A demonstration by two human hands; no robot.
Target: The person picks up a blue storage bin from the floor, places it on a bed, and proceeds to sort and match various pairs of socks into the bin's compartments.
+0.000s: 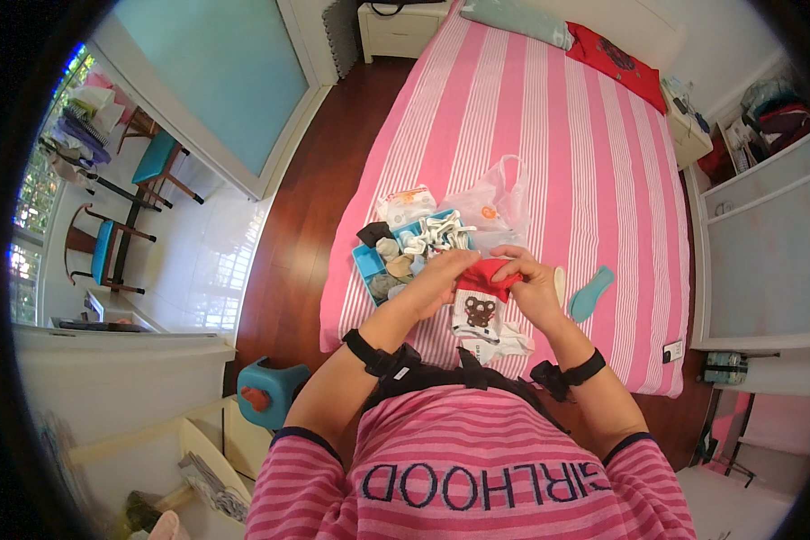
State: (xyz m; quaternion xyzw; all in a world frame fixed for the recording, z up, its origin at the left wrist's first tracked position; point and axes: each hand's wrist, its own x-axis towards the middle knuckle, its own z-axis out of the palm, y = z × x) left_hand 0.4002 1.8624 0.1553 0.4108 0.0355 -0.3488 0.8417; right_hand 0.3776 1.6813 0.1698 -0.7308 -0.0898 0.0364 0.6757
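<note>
A red and white cloth piece (pixel 480 307), which looks like a sock, bears a brown bear's face and is held over the bed's near edge. My right hand (pixel 538 283) pinches its red upper part between thumb and fingers. On the other side, my left hand (pixel 439 280) holds its left edge, with some fingertips hidden. Beneath it lies a white cloth or wrapper with printing (pixel 503 347). Left of my hands, a blue compartment box (pixel 368 262) contains rolled socks (pixel 386 250) in several colours and a heap of white plastic clips or hangers (pixel 445 229).
A clear plastic bag (pixel 489 199) and a white printed packet (pixel 406 204) lie beyond the box. On the pink striped bed (pixel 547 135) rest a flat teal sock-shaped item (pixel 590 295) and a phone-like object (pixel 673 351). A blue stool (pixel 273 391) stands at left.
</note>
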